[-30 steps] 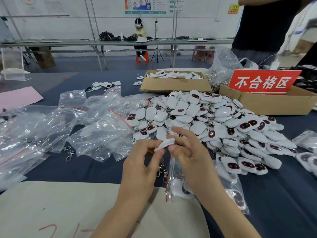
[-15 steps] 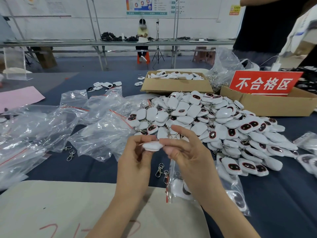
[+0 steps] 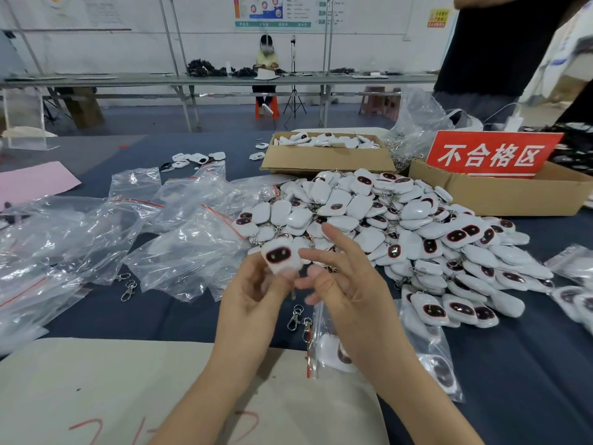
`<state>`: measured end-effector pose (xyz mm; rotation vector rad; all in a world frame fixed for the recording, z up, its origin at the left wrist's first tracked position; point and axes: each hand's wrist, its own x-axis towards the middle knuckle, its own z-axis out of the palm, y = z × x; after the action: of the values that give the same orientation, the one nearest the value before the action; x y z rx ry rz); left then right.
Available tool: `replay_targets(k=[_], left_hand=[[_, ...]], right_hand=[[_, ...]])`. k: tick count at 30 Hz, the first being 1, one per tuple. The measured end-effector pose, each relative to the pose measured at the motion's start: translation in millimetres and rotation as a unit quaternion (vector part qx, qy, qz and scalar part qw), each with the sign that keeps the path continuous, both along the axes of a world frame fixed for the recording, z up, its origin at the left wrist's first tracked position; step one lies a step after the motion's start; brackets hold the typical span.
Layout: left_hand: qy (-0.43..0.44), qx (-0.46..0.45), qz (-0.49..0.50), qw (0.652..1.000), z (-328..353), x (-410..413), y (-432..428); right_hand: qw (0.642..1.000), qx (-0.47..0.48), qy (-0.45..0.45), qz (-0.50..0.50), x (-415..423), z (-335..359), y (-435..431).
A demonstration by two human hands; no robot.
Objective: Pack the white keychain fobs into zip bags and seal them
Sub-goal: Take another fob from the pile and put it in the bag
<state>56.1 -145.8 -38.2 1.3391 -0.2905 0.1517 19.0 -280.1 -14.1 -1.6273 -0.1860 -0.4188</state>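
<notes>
My left hand (image 3: 253, 303) pinches one white keychain fob (image 3: 281, 259) and holds it up with its dark face toward me. My right hand (image 3: 346, 287) is right beside it, index finger touching the fob's right edge, other fingers spread. Under my right wrist lies a clear zip bag (image 3: 330, 348) with fobs inside. A big pile of white fobs (image 3: 401, 226) covers the dark blue table behind my hands. Empty zip bags (image 3: 179, 239) with red strips lie in a heap to the left.
Loose metal clasps (image 3: 296, 317) lie below my hands, another clasp (image 3: 128, 290) at left. A cardboard box of fobs (image 3: 327, 155) and a box with a red sign (image 3: 491, 155) stand behind the pile. A beige board (image 3: 112, 390) lies near me. A person in black stands at far right.
The fob has been turned from edge-on to face-up, showing its dark face. My left hand rose slightly with it, and my right hand's fingers have spread apart.
</notes>
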Motion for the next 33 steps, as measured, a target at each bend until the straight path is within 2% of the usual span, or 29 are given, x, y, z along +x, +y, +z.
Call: replay_targets(k=[3,7,9,11,15,18,20,24,26,29,31,33], left_hand=[[0.080,-0.003,-0.021,0.997,-1,8,9],[0.093,0.207,-0.021,0.974,-6,15,26],[0.113,0.231,-0.064,0.964,-6,15,27],[0.130,0.233,-0.105,0.958,-5,11,23],[0.103,0.274,-0.149,0.945,-5,0,8],[0.121,0.203,-0.118,0.965,-7,-5,-3],[0.115,0.194,-0.107,0.968,-5,-9,-9],[0.075,0.251,-0.165,0.951,-7,-19,-16],[0.049,0.293,-0.156,0.942,-4,-21,-17],[0.078,0.244,-0.145,0.956,-2,-20,-14],[0.078,0.233,-0.116,0.962,-5,-18,-11],[0.054,0.247,-0.105,0.962,-10,-17,-8]], right_hand=[[0.994,-0.092,0.014,-0.064,-3,2,-15],[0.954,-0.266,0.087,-0.111,0,-5,-38],[0.923,-0.345,0.138,-0.104,3,-10,-45],[0.905,-0.378,0.180,-0.078,4,-14,-46],[0.917,-0.343,0.202,-0.043,6,-15,-48],[0.927,-0.312,0.200,-0.057,7,-13,-51],[0.930,-0.310,0.187,-0.066,9,-13,-52],[0.934,-0.307,0.169,-0.075,12,-13,-49],[0.935,-0.306,0.168,-0.063,13,-12,-48],[0.937,-0.309,0.158,-0.040,12,-9,-50],[0.945,-0.283,0.149,-0.065,11,-6,-58],[0.939,-0.289,0.135,-0.131,11,-5,-73]])
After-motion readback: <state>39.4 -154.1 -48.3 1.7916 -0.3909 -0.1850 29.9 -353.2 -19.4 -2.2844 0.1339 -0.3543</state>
